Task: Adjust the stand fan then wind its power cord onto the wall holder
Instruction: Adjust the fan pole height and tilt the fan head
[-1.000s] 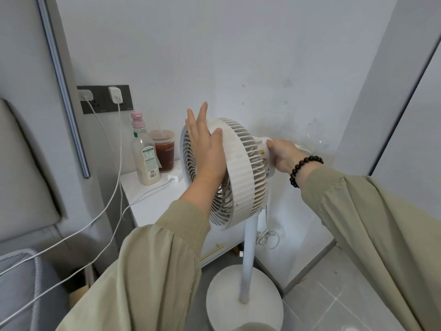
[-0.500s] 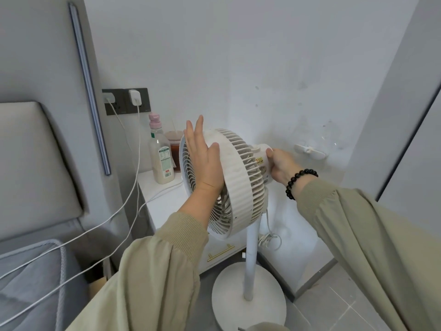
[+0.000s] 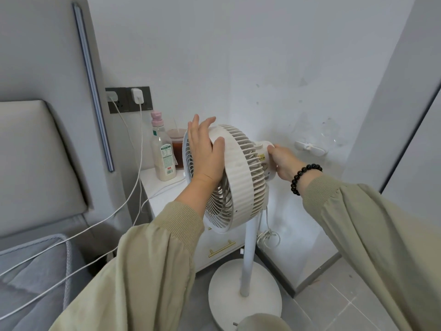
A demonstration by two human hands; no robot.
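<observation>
A white nightstand (image 3: 157,187) with a gold drawer handle (image 3: 222,248) stands at 9 o'clock from centre. On it is a clear bottle (image 3: 163,154) with a pink cap, and a cup of brown drink (image 3: 176,149) touches it at its 3 o'clock. At the bottle's 11 o'clock, a dark socket panel (image 3: 124,101) holds two white chargers (image 3: 137,95). Their cables (image 3: 133,187) run toward 8 o'clock, past a grey padded headboard (image 3: 35,163).

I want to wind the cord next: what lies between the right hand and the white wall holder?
Nothing. In the head view, only bare wall separates the right hand, gripping the fan from behind, from the wall holder.
</observation>
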